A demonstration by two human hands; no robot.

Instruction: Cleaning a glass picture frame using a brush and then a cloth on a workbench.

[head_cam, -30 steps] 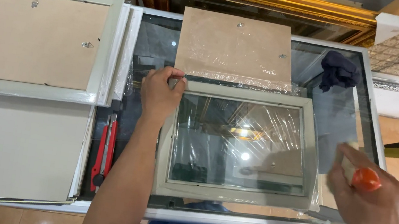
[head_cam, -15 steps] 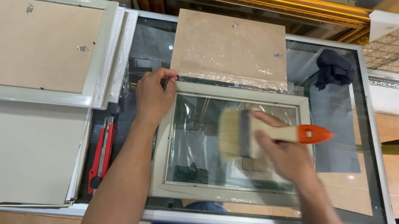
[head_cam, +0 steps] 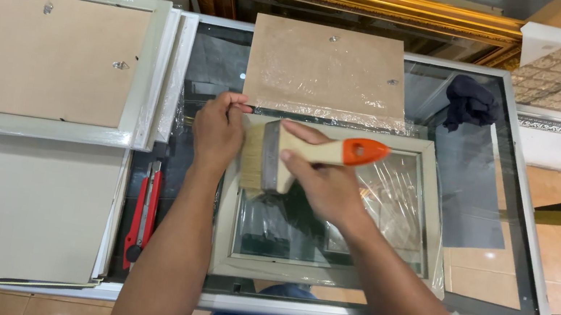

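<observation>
A pale green picture frame (head_cam: 425,222) with a glass pane and loose plastic wrap lies on a glass table (head_cam: 507,211). My left hand (head_cam: 218,130) presses on the frame's upper left corner. My right hand (head_cam: 324,182) grips a wide paintbrush (head_cam: 281,154) with a wooden handle and an orange tip. Its bristles rest on the glass near the frame's upper left, close to my left hand.
A brown backing board (head_cam: 326,69) lies just beyond the frame. Larger frames lie face down at the left (head_cam: 38,58), above a grey board (head_cam: 10,207). A red utility knife (head_cam: 142,215) sits left of the frame. A dark cloth (head_cam: 471,100) lies at the upper right.
My right hand brought the brush in from the right edge and swept it leftward across the glass to the upper left corner. My left hand has stayed on the frame's corner.
</observation>
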